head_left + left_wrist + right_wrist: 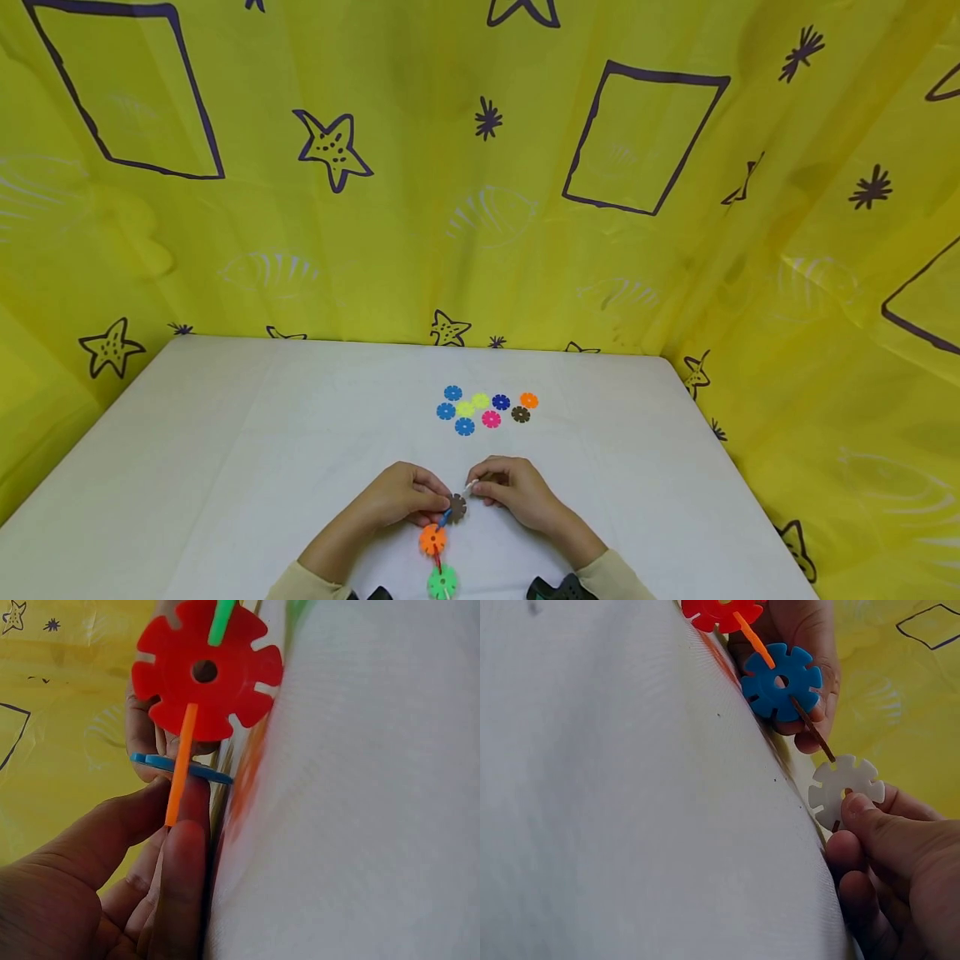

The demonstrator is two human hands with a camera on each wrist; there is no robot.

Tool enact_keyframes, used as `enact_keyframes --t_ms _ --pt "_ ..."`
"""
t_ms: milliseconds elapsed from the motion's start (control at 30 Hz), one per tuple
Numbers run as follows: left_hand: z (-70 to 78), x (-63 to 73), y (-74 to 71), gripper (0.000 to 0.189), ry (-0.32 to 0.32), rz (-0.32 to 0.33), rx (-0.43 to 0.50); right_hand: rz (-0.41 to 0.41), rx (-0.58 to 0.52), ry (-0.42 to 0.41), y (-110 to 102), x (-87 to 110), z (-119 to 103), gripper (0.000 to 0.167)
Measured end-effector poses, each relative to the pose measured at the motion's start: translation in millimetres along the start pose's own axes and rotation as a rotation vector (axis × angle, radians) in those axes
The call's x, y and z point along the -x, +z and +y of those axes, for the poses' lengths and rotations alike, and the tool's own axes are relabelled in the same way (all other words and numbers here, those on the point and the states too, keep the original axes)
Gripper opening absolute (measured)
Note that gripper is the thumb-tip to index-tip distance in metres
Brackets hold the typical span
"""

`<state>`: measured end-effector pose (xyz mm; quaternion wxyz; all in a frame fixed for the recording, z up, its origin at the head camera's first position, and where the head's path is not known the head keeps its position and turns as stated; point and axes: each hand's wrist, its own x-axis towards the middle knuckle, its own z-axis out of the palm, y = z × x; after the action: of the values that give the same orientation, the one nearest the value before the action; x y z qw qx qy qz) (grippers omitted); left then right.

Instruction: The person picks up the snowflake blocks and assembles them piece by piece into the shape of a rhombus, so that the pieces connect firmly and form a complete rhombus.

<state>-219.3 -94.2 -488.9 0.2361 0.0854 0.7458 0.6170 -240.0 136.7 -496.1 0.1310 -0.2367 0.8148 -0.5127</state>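
In the frame's lower centre, the left hand (408,497) is pinching a round, notched, brown plastic disc (459,509) in a multicoloured chain (427,538); the right hand (513,492) is pinching a round, notched, white plastic disc (838,777) slotted onto it.

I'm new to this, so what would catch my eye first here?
The yellow backdrop with dark stars fills the head view's top. Over the white table, the left hand and right hand hold a chain of notched discs, with loose coloured discs lying farther back.
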Motion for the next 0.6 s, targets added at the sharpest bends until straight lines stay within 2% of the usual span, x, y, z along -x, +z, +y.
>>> enact_keyframes --t_ms 233,600 --pt "0.8 0.4 0.1 0.019 -0.004 -0.004 -0.007 -0.004 0.047 -0.026 0 0.0 -6 0.013" --pt "1.9 1.3 0.4 0.020 0.003 -0.006 -0.031 -0.003 0.062 -0.098 0 -1.6 6 0.012"
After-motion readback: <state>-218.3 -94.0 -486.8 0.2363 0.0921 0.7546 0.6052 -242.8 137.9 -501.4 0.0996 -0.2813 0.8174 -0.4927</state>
